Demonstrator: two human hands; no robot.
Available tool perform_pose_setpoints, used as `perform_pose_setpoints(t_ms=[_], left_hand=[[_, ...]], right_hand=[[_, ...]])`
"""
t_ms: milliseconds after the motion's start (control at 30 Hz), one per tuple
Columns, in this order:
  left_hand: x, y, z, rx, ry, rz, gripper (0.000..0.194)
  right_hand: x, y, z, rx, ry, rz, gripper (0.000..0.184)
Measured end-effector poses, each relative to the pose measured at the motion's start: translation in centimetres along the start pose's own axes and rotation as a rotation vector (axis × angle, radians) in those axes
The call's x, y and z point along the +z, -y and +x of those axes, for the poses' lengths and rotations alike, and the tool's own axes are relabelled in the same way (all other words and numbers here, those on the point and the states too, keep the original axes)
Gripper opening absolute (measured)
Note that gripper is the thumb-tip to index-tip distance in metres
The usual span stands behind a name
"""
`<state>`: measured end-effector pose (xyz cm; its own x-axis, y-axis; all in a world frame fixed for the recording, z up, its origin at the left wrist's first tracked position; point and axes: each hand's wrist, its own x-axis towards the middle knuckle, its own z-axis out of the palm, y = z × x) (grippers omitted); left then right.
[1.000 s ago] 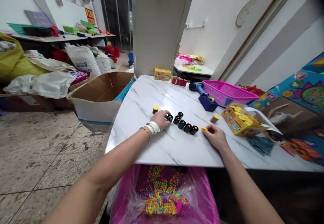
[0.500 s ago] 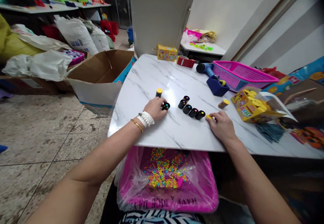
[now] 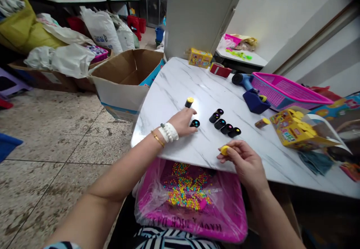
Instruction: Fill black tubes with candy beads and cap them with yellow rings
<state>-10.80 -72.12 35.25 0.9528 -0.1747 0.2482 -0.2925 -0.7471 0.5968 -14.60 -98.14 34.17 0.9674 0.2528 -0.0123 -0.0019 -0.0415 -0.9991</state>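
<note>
My left hand [image 3: 182, 123] rests on the marble-patterned table [image 3: 168, 84], its thumb and forefinger apart around a small black tube [image 3: 195, 123] with blue beads at its mouth. A gap shows between forefinger and tube. Just beyond stands a black tube with a yellow cap [image 3: 189, 102]. My right hand [image 3: 247, 161] pinches a yellow cap [image 3: 224, 150] above the table's near edge. Between the hands, several uncapped black tubes [image 3: 226, 129] stand in a bent row, with coloured beads at their mouths. A yellow-capped tube [image 3: 262, 123] is farther right.
A plastic-lined pink tray [image 3: 233, 222] of coloured beads sits below the table edge. On the right are a yellow carton [image 3: 284, 129] of yellow-capped pieces, a blue tape dispenser [image 3: 255, 102] and a pink basket [image 3: 292, 87]. An open cardboard box [image 3: 120, 99] stands left.
My right hand has lifted the yellow cap and brought it left and nearer to me. My left fingers have spread from the black tube. The view has shifted slightly.
</note>
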Motion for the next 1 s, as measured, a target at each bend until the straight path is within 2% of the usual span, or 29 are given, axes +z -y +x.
perform_pose_setpoints(t_ms=[33, 100, 167, 233, 333, 433, 567, 667, 800, 867, 933, 1000], left_hand=[[0.1, -0.7, -1.1, -0.005, -0.084, -0.038, 0.050], [0.6, -2.4, -3.9, -0.013, -0.224, -0.140, 0.042], [1.6, -4.4, -7.2, -0.078, -0.247, -0.288, 0.029], [2.9, -6.2, -10.0, -0.182, -0.232, -0.441, 0.025], [4.3, -7.8, -12.3, -0.295, -0.296, -0.582, 0.025], [4.7, -7.9, -12.7, -0.400, -0.325, -0.752, 0.022], [4.4, -7.7, -12.6, -0.500, -0.279, -1.105, 0.030], [4.2, -7.9, -12.7, -0.538, -0.210, -1.261, 0.034], [4.3, -8.3, -13.0, -0.544, -0.075, -1.418, 0.032], [4.4, -8.4, -13.1, -0.573, -0.077, -1.490, 0.031], [4.3, -8.7, -13.0, -0.631, -0.111, -1.527, 0.031], [4.0, -9.0, -12.9, -0.681, -0.137, -1.507, 0.031]], right_hand=[[0.9, 0.2, -0.1, 0.012, 0.009, 0.054, 0.029], [2.4, 0.4, -0.2, 0.019, -0.014, 0.152, 0.031], [3.5, 0.1, -0.5, 0.025, -0.045, 0.178, 0.033], [4.6, -0.4, -1.0, 0.029, -0.069, 0.124, 0.030], [6.2, -0.8, -2.1, 0.006, -0.074, 0.010, 0.025], [7.2, -0.8, -3.0, -0.004, -0.051, -0.012, 0.024], [7.4, -0.8, -4.0, -0.001, -0.026, -0.003, 0.027], [7.2, -1.1, -4.7, -0.010, -0.019, -0.012, 0.029], [7.0, -1.3, -5.2, -0.050, 0.052, -0.049, 0.028], [7.0, -1.5, -5.3, -0.093, 0.076, -0.079, 0.028], [6.9, -1.8, -5.4, -0.164, 0.039, -0.124, 0.029], [6.6, -1.9, -5.6, -0.333, -0.041, -0.250, 0.034]])
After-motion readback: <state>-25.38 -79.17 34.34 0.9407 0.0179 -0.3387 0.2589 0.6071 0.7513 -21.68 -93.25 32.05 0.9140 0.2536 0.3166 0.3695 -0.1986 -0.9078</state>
